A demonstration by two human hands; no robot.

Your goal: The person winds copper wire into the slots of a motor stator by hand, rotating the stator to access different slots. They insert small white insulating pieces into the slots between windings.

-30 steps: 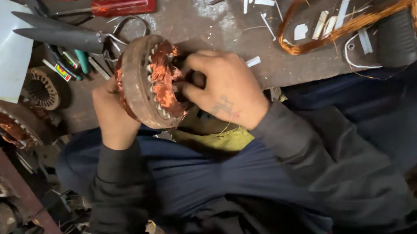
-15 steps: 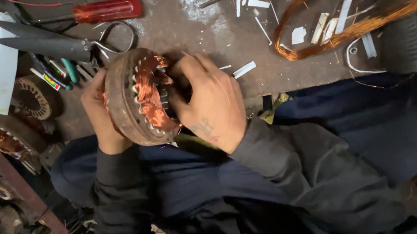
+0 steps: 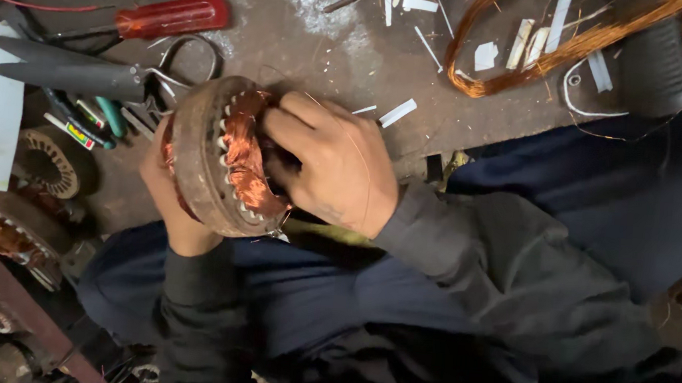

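While the left hand point(image 3: 170, 204) is cupping the stator point(image 3: 215, 159) from behind, rim-on over the lap, the right hand point(image 3: 334, 171) is pressing curled fingers into its copper windings point(image 3: 241, 156); bore axis lying toward the right hand.

— What is the person wearing?
— A dark charcoal long-sleeved top; the sleeves reach the wrists of both bare hands, the left hand point(image 3: 173, 196) and the right hand point(image 3: 335, 167)
— And below?
— Dark navy trousers, creased across the lap
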